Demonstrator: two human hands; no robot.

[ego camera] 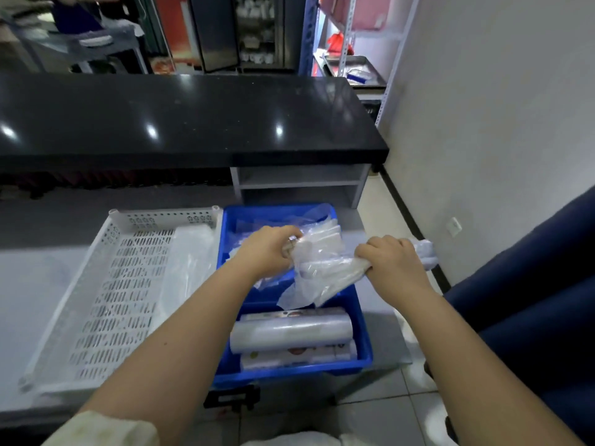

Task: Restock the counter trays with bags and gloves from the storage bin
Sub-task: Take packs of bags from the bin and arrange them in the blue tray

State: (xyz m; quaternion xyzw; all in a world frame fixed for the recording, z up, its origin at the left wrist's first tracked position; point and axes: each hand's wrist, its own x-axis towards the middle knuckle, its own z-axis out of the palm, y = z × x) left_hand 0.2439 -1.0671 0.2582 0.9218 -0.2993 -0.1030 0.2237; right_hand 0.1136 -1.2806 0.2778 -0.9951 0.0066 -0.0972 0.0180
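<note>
Right hand (pixel 391 262) and left hand (pixel 267 252) grip plastic bags (pixel 318 268).

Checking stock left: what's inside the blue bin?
Blue bin: three rolls at near end, loose clear bags at far end. Left hand and right hand grip a plastic bundle over the middle, hiding what's beneath.

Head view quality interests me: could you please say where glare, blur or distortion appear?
Head view: lamp glare dots the black countertop; wide-angle distortion bows its edges; the background cabinet is soft; the clear plastic bags look slightly smeared.
</note>
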